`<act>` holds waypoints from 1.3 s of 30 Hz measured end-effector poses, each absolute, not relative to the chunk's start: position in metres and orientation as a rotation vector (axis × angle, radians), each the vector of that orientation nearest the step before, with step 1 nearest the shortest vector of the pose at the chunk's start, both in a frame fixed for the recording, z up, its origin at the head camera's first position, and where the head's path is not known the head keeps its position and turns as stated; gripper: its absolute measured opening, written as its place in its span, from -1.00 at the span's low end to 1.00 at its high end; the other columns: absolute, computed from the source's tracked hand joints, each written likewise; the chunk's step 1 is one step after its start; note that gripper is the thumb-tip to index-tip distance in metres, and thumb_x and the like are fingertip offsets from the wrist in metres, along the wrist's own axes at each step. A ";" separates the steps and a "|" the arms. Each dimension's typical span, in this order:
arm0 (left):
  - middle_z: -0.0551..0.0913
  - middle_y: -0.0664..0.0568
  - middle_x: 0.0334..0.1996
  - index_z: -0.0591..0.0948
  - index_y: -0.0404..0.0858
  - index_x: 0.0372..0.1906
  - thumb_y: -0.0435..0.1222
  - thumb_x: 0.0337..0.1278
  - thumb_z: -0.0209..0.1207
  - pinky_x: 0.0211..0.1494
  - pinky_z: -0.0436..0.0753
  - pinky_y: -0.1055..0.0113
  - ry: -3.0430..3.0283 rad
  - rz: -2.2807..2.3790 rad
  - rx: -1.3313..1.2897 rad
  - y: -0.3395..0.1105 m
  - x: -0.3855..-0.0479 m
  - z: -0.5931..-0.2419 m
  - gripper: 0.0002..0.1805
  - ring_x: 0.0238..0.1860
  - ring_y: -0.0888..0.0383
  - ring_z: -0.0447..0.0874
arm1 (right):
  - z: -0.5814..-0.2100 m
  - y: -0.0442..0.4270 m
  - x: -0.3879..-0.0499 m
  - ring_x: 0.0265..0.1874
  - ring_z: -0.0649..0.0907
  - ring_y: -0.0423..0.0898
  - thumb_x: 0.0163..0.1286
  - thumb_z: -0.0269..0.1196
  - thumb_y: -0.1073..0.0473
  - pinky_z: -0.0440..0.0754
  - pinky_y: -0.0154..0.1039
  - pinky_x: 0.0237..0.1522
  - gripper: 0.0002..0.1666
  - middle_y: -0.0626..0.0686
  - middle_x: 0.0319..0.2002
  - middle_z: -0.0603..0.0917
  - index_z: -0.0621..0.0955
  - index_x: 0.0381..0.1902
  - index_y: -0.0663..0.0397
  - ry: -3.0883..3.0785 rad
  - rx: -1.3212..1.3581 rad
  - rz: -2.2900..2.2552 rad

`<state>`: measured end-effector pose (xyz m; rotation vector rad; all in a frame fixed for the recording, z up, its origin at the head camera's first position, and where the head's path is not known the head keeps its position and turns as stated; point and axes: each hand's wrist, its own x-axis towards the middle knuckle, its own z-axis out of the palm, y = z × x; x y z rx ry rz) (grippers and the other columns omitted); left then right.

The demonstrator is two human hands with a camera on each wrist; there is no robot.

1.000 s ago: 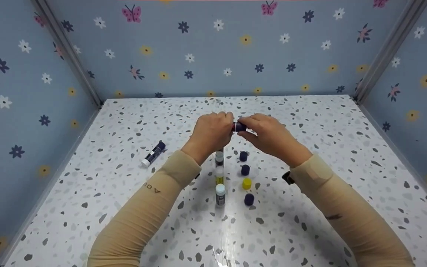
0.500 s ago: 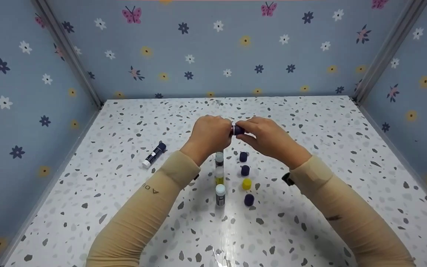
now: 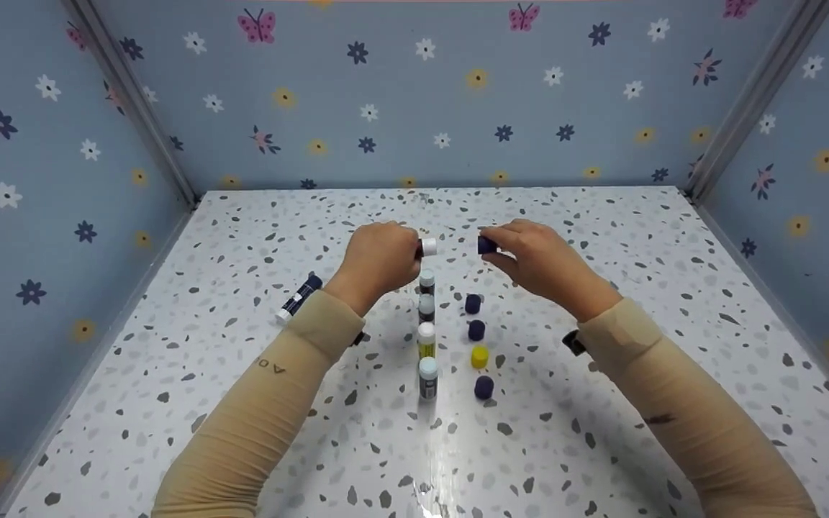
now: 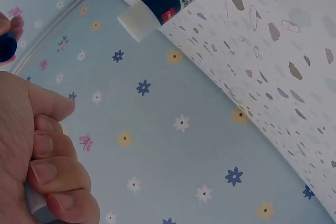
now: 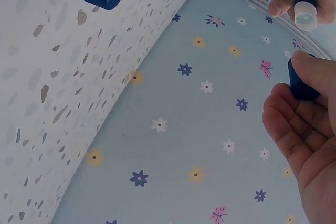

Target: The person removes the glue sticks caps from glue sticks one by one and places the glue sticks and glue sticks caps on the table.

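My left hand (image 3: 382, 253) grips a glue stick, its bare white end (image 3: 428, 247) pointing right. Across a short gap, my right hand (image 3: 529, 253) pinches a dark blue cap (image 3: 486, 244) between thumb and fingers. The right wrist view shows this cap (image 5: 302, 83) apart from the held glue stick (image 5: 305, 15). Below the hands stands a column of uncapped glue sticks, the nearest one (image 3: 428, 380) grey-labelled and another (image 3: 426, 341) yellow. Most of the held stick's body is hidden in the left fist.
Right of the column lie several caps: a yellow one (image 3: 480, 356) and dark blue ones, such as the nearest (image 3: 483, 387). Another dark blue glue stick (image 3: 301, 295) lies on its side at left, capped. Flowered panels (image 3: 414, 93) border the speckled table (image 3: 565, 460).
The cap has come off the held glue stick. My left hand has moved left with the stick, my right hand right with the cap. Another standing stick now shows.
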<state>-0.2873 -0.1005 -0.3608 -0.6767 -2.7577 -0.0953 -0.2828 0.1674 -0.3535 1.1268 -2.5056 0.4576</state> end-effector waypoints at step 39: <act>0.47 0.07 -0.45 0.50 -0.21 -0.19 -0.14 0.65 0.14 -0.28 0.43 0.22 -2.602 -1.364 -0.555 -0.108 -0.297 -0.385 -0.75 -0.44 0.13 0.39 | -0.372 0.156 -0.322 0.07 0.74 0.20 0.60 0.33 0.25 0.71 0.13 0.19 -0.69 0.25 0.06 0.77 0.60 0.19 0.28 -2.744 1.015 0.448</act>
